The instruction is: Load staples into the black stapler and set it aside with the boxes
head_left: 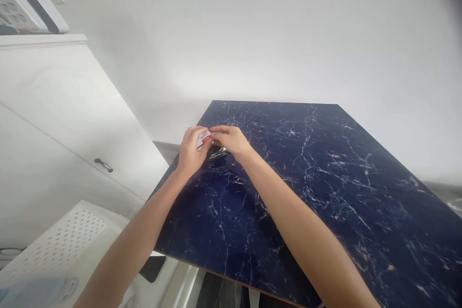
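A small white-and-red box [204,139] is held above the table by my left hand [190,150], with the thumb in front and the fingers behind. My right hand [231,141] meets it from the other side, its thumb and fingertips pinched at the box's right end. Just below the hands, a dark object with a shiny metal part [218,154] lies on the blue marbled table [299,173]. The hands partly cover it, so its kind is unclear.
To the left stands a white cabinet [65,106] with a dark handle [103,165]. Lower left are a white perforated basket or rack [68,236] and a dark flat object [153,268]. Behind the table rises a pale wall [270,33]. A clear round thing [455,204] shows at the right edge.
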Available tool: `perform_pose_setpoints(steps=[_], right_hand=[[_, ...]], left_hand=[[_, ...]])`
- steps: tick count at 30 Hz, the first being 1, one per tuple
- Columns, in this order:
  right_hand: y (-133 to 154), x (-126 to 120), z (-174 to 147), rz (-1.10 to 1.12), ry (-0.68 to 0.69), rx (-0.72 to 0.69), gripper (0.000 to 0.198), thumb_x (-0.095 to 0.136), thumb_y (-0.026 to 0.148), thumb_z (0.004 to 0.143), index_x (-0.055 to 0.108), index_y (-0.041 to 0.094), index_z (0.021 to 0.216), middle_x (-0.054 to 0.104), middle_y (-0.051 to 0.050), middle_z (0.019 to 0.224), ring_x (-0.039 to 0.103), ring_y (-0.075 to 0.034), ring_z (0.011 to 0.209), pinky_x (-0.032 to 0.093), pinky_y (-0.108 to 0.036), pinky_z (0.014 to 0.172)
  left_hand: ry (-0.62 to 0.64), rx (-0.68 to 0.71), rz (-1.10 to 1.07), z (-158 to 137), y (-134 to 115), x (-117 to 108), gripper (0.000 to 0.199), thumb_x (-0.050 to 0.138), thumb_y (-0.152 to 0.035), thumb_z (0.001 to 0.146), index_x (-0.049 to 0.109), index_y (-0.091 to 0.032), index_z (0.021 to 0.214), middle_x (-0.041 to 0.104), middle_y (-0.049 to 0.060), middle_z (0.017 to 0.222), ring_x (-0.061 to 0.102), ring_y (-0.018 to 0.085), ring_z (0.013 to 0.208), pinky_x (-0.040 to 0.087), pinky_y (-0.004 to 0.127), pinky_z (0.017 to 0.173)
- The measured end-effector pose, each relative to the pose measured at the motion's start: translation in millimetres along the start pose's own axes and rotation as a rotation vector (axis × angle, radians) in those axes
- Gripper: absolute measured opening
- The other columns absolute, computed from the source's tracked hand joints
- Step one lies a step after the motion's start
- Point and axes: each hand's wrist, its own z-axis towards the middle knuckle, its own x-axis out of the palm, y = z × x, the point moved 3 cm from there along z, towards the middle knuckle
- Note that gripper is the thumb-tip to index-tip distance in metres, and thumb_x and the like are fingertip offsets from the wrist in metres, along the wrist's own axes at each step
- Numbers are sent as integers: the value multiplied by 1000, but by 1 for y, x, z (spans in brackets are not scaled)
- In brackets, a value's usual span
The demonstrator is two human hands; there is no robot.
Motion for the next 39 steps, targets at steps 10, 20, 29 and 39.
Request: perform_pose_setpoints(steps=[10,20,29,39], right_hand=[[-14,18,-7,149,-36,19,12,67,17,84,77,14,91,76,-7,92,71,-15,88,58,-29,88],[-1,-31,9,-658,-253,-212,21,60,27,90,74,24,105,75,-5,109,68,-23,104,50,-36,97],[-53,-61,17,-995,6,-250,53,60,29,89,58,17,140,60,-15,141,54,-28,132,37,-41,114],[-58,-63,14,-1010,72,-316,59,65,13,79,60,21,137,65,-10,134,62,-24,120,44,-36,107]], left_hand=[[-51,6,56,-4,4,3,26,59,-25,99,58,-25,125,61,10,123,58,26,120,51,46,103],[46,-254,138,1,61,-2,26,63,-38,95,69,-22,115,72,11,115,63,32,113,52,50,99],[337,-376,9,-8,88,16,36,43,-35,97,78,-26,103,75,4,116,67,29,113,52,45,101],[578,-258,46,-16,83,12,57,59,-58,91,56,-36,144,51,10,153,50,39,138,52,53,98]])
